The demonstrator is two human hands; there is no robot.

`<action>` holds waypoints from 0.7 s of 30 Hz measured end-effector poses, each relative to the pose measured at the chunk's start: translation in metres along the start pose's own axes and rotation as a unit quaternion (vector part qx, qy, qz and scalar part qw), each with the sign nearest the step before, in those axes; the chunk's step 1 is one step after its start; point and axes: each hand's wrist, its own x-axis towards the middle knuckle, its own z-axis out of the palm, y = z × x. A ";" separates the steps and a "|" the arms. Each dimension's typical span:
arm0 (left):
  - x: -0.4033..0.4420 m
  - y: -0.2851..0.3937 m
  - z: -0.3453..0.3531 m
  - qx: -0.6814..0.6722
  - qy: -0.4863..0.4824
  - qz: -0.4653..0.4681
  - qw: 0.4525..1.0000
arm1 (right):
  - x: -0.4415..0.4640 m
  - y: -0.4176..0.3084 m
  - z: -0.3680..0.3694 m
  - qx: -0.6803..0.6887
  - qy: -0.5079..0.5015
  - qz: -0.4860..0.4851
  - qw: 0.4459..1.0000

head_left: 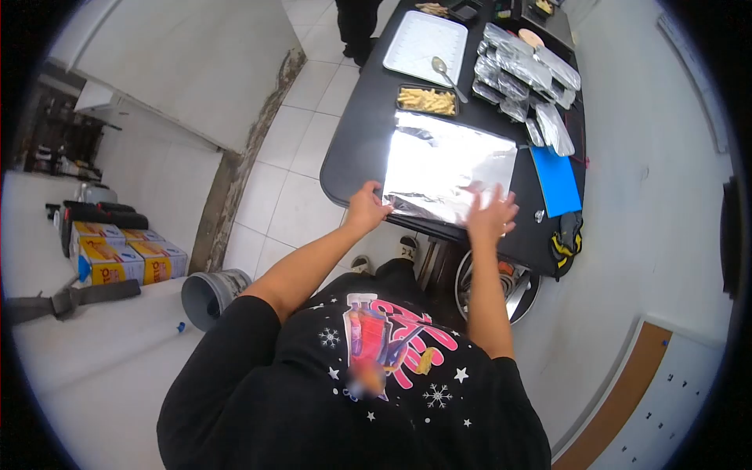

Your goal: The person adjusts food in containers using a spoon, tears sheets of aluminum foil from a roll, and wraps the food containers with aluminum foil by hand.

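Aluminium foil sheet (450, 166) lies on the black table (354, 149), stretching away from the left hand (368, 208), curled at its near-left corner, grip unclear, and right hand (491, 216), fingers spread open over its near-right part, toward the fries tray (427, 101).

White square floor tiles (254, 192) with thin grey joints run beside 1 long black table (352, 149) with a rounded corner. A smooth pale-grey wall (642, 164) stands along the table's right; at left, a white wall (180, 70) has a scuffed, brown-stained lower edge.
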 end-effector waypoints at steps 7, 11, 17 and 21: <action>-0.002 0.027 -0.009 -0.022 -0.025 -0.072 0.997 | 0.069 0.070 0.029 0.140 -0.003 0.027 0.990; 0.002 0.018 -0.007 -0.005 -0.034 -0.059 0.998 | 0.078 0.068 0.035 0.247 0.025 0.014 0.969; 0.003 0.010 -0.003 0.024 -0.015 -0.023 0.999 | 0.103 0.078 0.052 0.442 0.031 0.054 0.895; 0.003 0.003 0.002 0.039 0.006 0.019 0.999 | 0.118 0.079 0.060 0.446 0.042 0.076 0.891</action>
